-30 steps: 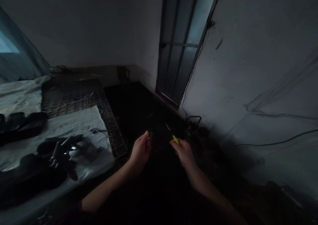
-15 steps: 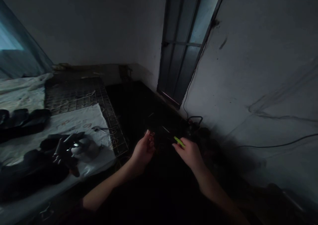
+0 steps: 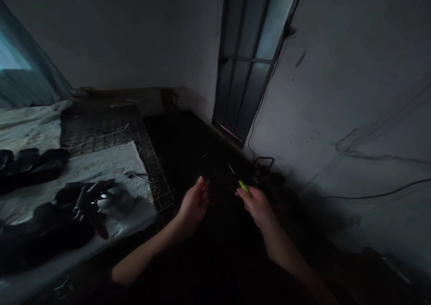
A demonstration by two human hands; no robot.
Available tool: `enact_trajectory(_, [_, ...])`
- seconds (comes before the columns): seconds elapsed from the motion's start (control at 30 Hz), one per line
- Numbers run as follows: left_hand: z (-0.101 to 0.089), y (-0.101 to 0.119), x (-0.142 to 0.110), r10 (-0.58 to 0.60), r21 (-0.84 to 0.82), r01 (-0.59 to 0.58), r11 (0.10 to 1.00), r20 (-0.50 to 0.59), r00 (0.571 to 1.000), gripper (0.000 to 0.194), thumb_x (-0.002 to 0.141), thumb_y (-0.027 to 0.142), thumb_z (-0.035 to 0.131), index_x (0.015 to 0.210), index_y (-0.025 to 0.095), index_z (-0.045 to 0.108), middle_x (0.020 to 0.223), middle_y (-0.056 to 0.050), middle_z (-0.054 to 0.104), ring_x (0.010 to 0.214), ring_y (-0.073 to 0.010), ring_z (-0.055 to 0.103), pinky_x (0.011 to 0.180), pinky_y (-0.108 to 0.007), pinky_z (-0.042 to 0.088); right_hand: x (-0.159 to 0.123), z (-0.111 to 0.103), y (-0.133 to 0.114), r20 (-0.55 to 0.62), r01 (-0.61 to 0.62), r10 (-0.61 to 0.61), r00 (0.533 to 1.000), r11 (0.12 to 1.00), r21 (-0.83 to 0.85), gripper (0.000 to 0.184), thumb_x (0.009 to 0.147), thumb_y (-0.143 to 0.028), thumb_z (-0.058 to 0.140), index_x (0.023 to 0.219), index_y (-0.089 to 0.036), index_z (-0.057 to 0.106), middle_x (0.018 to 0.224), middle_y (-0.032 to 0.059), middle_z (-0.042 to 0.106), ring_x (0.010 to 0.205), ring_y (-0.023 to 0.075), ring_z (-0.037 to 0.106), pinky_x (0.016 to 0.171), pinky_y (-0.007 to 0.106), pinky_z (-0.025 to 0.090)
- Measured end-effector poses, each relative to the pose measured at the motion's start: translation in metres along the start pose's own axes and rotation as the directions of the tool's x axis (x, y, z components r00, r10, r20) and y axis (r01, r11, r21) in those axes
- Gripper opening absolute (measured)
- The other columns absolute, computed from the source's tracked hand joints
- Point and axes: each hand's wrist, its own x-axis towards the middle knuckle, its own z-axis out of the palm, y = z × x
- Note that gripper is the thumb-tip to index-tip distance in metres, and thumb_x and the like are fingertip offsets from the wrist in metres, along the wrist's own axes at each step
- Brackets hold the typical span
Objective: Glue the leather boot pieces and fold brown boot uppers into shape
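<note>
My right hand (image 3: 256,205) is closed around the yellow-green handle of a slim screwdriver (image 3: 241,184). Its thin metal shaft points up and to the left, away from me. My left hand (image 3: 194,201) pinches a small reddish-brown piece (image 3: 206,182) between thumb and fingers; it is too dark to tell its kind. A gap of dark space lies between the two hands, and the screwdriver's tip is apart from the small piece.
On my left, a wire-mesh bed frame (image 3: 97,127) carries a white cloth (image 3: 111,161), a pair of pliers (image 3: 136,176), metal tools (image 3: 89,197) and dark bundles (image 3: 50,215). A metal door (image 3: 247,67) stands ahead. Along the right wall runs a black cable (image 3: 377,194).
My right hand has turned the screwdriver more upright, so its tip has moved right and up, farther from my left hand. The left hand has hardly moved.
</note>
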Motion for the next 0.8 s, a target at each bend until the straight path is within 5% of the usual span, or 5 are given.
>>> enact_trajectory(0.2, [-0.002, -0.003, -0.001, 0.012, -0.001, -0.012, 1.000, 0.023, 1.000, 0.022, 0.077, 0.032, 0.063, 0.074, 0.011, 0.054, 0.055, 0.006, 0.041, 0.038, 0.0002, 0.033, 0.031, -0.010, 0.021, -0.002, 0.002, 0.001, 0.008, -0.069, 0.069, 0.998, 0.993, 0.097, 0.036, 0.062, -0.052, 0.061, 0.066, -0.017, 0.055, 0.048, -0.0084, 0.033, 0.041, 0.0061, 0.027, 0.038, 0.020, 0.021])
enact_trajectory(0.47, [-0.002, -0.001, 0.000, -0.003, 0.001, 0.003, 1.000, 0.017, 1.000, 0.021, 0.081, 0.031, 0.057, 0.073, 0.011, 0.054, 0.056, 0.006, 0.042, 0.037, 0.0000, 0.033, 0.031, -0.010, 0.021, 0.001, -0.004, 0.008, -0.117, 0.100, -0.106, 0.987, 0.993, -0.056, 0.037, 0.072, -0.048, 0.052, 0.050, -0.019, 0.046, 0.044, -0.0057, 0.036, 0.041, 0.0078, 0.034, 0.040, 0.021, 0.028])
enact_trajectory(0.57, [-0.001, -0.001, -0.001, -0.002, -0.002, 0.002, 1.000, 0.018, 1.000, 0.020, 0.081, 0.031, 0.058, 0.074, 0.012, 0.054, 0.056, 0.005, 0.042, 0.037, 0.0001, 0.034, 0.031, -0.010, 0.021, 0.003, -0.008, 0.006, -0.058, 0.183, -0.196, 0.979, 0.967, -0.179, 0.019, 0.068, -0.037, 0.057, 0.069, -0.018, 0.061, 0.055, -0.0021, 0.053, 0.048, 0.0108, 0.047, 0.047, 0.022, 0.037])
enact_trajectory(0.67, [-0.001, -0.001, -0.001, -0.008, -0.014, 0.008, 1.000, 0.024, 1.000, 0.020, 0.079, 0.031, 0.059, 0.074, 0.012, 0.054, 0.056, 0.006, 0.042, 0.038, -0.0002, 0.034, 0.032, -0.010, 0.022, 0.002, -0.008, 0.003, 0.038, 0.242, -0.239, 0.970, 0.949, -0.202, 0.050, 0.062, -0.026, 0.059, 0.112, -0.022, 0.055, 0.092, 0.0041, 0.064, 0.069, 0.0153, 0.061, 0.058, 0.024, 0.046])
enact_trajectory(0.8, [-0.002, -0.001, 0.001, -0.010, -0.032, 0.011, 0.999, 0.029, 1.000, 0.022, 0.078, 0.032, 0.061, 0.073, 0.012, 0.054, 0.055, 0.006, 0.041, 0.038, -0.0001, 0.033, 0.032, -0.010, 0.021, -0.009, -0.006, -0.004, 0.033, 0.270, -0.275, 0.961, 0.905, -0.328, 0.032, 0.074, -0.038, 0.054, 0.100, -0.020, 0.059, 0.082, 0.0043, 0.067, 0.070, 0.0175, 0.063, 0.058, 0.025, 0.046])
